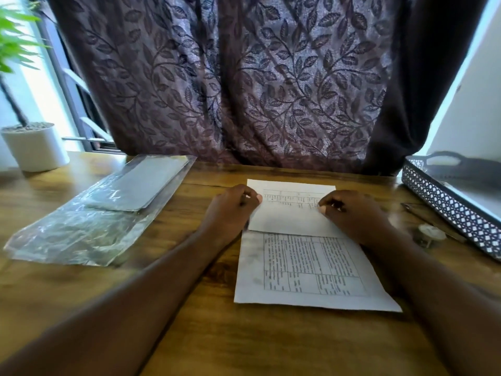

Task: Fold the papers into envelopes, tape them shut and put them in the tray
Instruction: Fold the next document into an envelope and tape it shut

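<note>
Wood table [189,335], curtain [244,90] behind. Paper [306,267] at centre, long axis near edge to far edge. L hand [233,207] + R hand [349,213] pinch its far flap at both side edges, level w/ each other. Tray [444,207] at right edge, nearer R hand.

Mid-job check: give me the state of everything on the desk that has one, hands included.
paper: partly folded, far flap lying over the printed part, untaped.
left hand: pinches the flap's left edge.
right hand: pinches the flap's right edge.
tape roll: lying beside the tray, untouched.
tray: upright at right, contents unclear.
plastic sleeve: lying flat, sheet inside.
</note>
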Available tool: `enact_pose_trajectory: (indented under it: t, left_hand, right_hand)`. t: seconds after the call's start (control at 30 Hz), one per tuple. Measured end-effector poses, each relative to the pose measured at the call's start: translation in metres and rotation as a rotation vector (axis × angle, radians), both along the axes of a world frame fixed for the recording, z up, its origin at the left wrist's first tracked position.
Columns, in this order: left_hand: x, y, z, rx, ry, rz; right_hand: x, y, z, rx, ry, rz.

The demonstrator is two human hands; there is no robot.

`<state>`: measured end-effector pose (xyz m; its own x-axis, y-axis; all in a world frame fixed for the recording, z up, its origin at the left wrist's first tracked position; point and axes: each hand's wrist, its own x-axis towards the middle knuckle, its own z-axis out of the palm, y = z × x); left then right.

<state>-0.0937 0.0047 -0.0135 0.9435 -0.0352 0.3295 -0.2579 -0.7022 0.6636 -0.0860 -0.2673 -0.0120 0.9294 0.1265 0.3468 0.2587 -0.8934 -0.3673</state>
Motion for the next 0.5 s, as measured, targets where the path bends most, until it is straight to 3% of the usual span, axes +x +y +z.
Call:
enact_pose_trajectory:
  t: [0.13, 0.27, 0.4, 0.5]
  left_hand:
    - [-0.004, 0.006, 0.004, -0.023, -0.118, 0.050]
    - [-0.020, 0.020, 0.010, 0.078, -0.184, 0.046]
    - [-0.044, 0.052, 0.014, 0.038, -0.176, 0.062]
    - [-0.066, 0.096, 0.013, 0.076, -0.256, 0.061]
  right_hand:
    - [-0.004, 0.009, 0.011, -0.073, -0.030, 0.008]
    - [-0.024, 0.034, 0.022, 0.009, -0.112, 0.028]
    - [-0.058, 0.083, 0.029, 0.138, -0.146, 0.139]
    - [-0.080, 0.136, 0.024, 0.152, -0.069, 0.294]
